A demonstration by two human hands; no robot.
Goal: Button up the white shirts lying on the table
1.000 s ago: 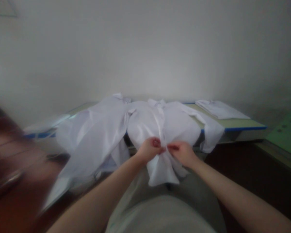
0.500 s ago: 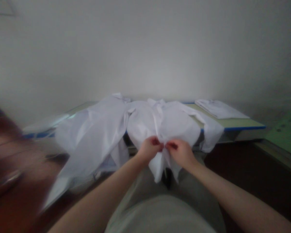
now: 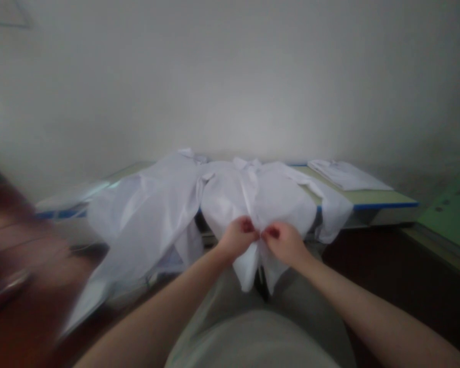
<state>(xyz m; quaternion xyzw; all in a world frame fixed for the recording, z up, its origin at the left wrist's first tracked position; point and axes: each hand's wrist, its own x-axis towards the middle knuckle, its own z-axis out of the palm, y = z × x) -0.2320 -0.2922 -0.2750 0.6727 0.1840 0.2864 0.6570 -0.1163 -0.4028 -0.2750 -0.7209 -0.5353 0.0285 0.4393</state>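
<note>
Between left hand [image 3: 235, 238] and right hand [image 3: 286, 244], front of white shirt [image 3: 279, 197]

One bench [image 3: 383, 197] carries three white garments: the middle garment [image 3: 279, 197] over its front edge, the left garment [image 3: 153, 214] off the front-left edge, the folded garment [image 3: 347, 175] at the far right corner. Two hands show: left hand [image 3: 237, 239], right hand [image 3: 285, 243].

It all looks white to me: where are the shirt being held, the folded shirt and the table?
held shirt [image 3: 281, 197], head view, middle of its front panel.
folded shirt [image 3: 347, 175], head view, its flat top.
table [image 3: 381, 196], head view, bare top at the right end.
</note>
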